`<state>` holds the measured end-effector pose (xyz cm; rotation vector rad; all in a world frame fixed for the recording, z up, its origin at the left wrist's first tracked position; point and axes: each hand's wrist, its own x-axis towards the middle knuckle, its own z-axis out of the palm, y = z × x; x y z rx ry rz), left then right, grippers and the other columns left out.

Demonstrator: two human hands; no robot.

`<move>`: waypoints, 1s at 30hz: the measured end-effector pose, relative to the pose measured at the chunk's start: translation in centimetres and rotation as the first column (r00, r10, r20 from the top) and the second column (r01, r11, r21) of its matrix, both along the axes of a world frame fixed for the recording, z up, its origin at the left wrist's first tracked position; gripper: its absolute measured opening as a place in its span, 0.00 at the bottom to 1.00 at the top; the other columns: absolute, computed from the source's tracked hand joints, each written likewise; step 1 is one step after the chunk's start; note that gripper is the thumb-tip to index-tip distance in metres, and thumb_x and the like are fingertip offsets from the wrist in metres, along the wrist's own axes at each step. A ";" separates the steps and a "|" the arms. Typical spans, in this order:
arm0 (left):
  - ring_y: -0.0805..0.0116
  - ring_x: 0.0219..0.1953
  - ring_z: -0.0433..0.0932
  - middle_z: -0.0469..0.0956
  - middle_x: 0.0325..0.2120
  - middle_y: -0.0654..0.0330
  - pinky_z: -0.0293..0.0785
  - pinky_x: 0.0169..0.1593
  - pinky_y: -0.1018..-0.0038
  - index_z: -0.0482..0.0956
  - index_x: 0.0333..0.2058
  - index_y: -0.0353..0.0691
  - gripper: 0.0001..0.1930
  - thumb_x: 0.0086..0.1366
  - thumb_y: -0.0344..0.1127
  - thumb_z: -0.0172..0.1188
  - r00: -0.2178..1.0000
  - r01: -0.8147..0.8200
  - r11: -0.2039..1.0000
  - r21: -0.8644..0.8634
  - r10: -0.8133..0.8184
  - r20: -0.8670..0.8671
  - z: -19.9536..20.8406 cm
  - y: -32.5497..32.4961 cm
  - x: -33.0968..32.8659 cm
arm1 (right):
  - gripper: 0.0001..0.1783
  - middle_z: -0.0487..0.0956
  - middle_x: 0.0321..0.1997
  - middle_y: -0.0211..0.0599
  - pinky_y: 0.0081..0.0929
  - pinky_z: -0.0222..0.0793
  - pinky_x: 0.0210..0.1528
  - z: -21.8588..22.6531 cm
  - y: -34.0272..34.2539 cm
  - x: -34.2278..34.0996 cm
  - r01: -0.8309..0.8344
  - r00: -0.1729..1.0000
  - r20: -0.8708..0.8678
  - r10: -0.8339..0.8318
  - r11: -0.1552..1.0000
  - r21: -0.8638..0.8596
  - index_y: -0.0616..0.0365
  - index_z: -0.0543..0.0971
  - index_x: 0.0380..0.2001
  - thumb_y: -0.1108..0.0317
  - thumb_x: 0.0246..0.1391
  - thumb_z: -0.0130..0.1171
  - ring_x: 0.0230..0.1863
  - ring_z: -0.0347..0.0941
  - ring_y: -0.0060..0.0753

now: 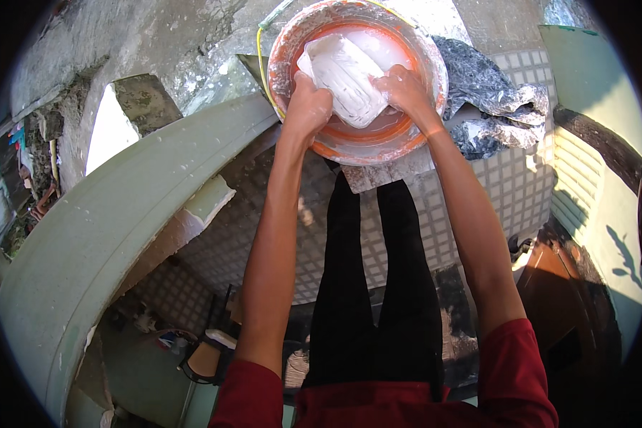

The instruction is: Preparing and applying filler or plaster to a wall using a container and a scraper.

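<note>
An orange bucket [378, 148], its rim and walls coated in white, stands ahead of me with milky white liquid [384, 47] inside. Across its opening, a white rectangular piece with rounded corners and long grooves [341, 77] lies tilted; its exact kind is not clear. My left hand [309, 104] grips the left edge of this piece, with fingers curled and thumb toward it. At the opposite edge my right hand [402, 91] holds on the same way. Fingertips on both sides are partly hidden by the piece.
Crumpled dark, white-smeared plastic sheeting [488, 93] lies right of the bucket. A yellow cord-like handle [261, 64] hangs at its left rim. On the left, a long pale green curved ledge [121, 185] sweeps past. Patterned tiles [471, 207] cover the floor around my legs.
</note>
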<state>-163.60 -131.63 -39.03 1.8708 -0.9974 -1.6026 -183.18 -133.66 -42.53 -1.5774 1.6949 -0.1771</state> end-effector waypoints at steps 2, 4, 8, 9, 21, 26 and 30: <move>0.52 0.51 0.72 0.70 0.48 0.36 0.66 0.54 0.66 0.57 0.52 0.23 0.25 0.55 0.25 0.46 0.997 -0.021 0.999 0.035 0.023 -0.070 0.7 -0.1 0.0 | 0.24 0.77 0.38 0.47 0.27 0.72 0.38 2.2 -0.5 0.3 0.159 0.961 0.158 -0.226 0.923 0.351 0.68 0.75 0.35 0.53 0.51 0.60 0.39 0.76 0.36; 0.59 0.52 0.71 0.69 0.51 0.43 0.66 0.55 0.67 0.58 0.55 0.26 0.24 0.58 0.22 0.47 0.990 -0.094 0.994 -0.059 0.087 -0.109 1.0 -0.1 -0.7 | 0.23 0.77 0.37 0.44 0.26 0.73 0.37 1.7 0.1 -0.7 0.138 0.880 0.345 -0.328 0.869 0.475 0.69 0.73 0.38 0.57 0.49 0.62 0.39 0.76 0.34; 0.63 0.53 0.70 0.70 0.53 0.52 0.63 0.57 0.69 0.60 0.58 0.31 0.24 0.63 0.23 0.49 0.936 -0.257 0.966 0.012 0.252 -0.245 1.0 -0.2 -1.6 | 0.25 0.75 0.36 0.37 0.26 0.74 0.37 2.7 0.6 -0.5 0.183 0.674 0.458 -0.580 0.731 0.657 0.68 0.68 0.44 0.70 0.43 0.66 0.36 0.75 0.28; 0.62 0.53 0.69 0.70 0.53 0.52 0.63 0.57 0.69 0.61 0.58 0.31 0.24 0.63 0.23 0.49 0.926 -0.277 0.960 0.036 0.277 -0.258 0.8 0.0 -1.6 | 0.27 0.74 0.36 0.40 0.24 0.73 0.36 3.8 0.3 -0.8 0.183 0.706 0.426 -0.566 0.727 0.661 0.71 0.67 0.44 0.76 0.40 0.66 0.35 0.75 0.28; 0.62 0.54 0.69 0.70 0.53 0.51 0.62 0.58 0.69 0.62 0.58 0.30 0.23 0.62 0.23 0.48 0.979 -0.144 0.989 -0.034 0.137 -0.152 0.2 0.4 -1.4 | 0.17 0.77 0.22 0.40 0.27 0.67 0.27 -1.5 1.9 -0.9 0.347 0.758 0.453 -0.470 0.878 0.330 0.77 0.76 0.26 0.70 0.33 0.59 0.24 0.73 0.29; 0.62 0.56 0.68 0.68 0.55 0.51 0.60 0.60 0.69 0.60 0.59 0.30 0.25 0.63 0.23 0.47 0.992 -0.096 0.994 -0.045 0.092 -0.092 -0.2 0.6 -1.0 | 0.17 0.76 0.24 0.37 0.24 0.68 0.29 -0.2 1.8 0.5 0.435 0.676 0.487 -0.553 0.833 0.342 0.73 0.75 0.28 0.69 0.36 0.63 0.25 0.73 0.26; 0.61 0.53 0.70 0.72 0.52 0.50 0.63 0.57 0.69 0.62 0.58 0.32 0.25 0.60 0.22 0.46 0.977 -0.149 0.985 -0.085 0.133 -0.169 0.3 0.3 -1.2 | 0.16 0.76 0.26 0.35 0.22 0.70 0.33 -0.2 1.6 -0.6 0.329 0.529 0.649 -0.547 0.837 0.437 0.71 0.76 0.32 0.69 0.42 0.66 0.28 0.73 0.24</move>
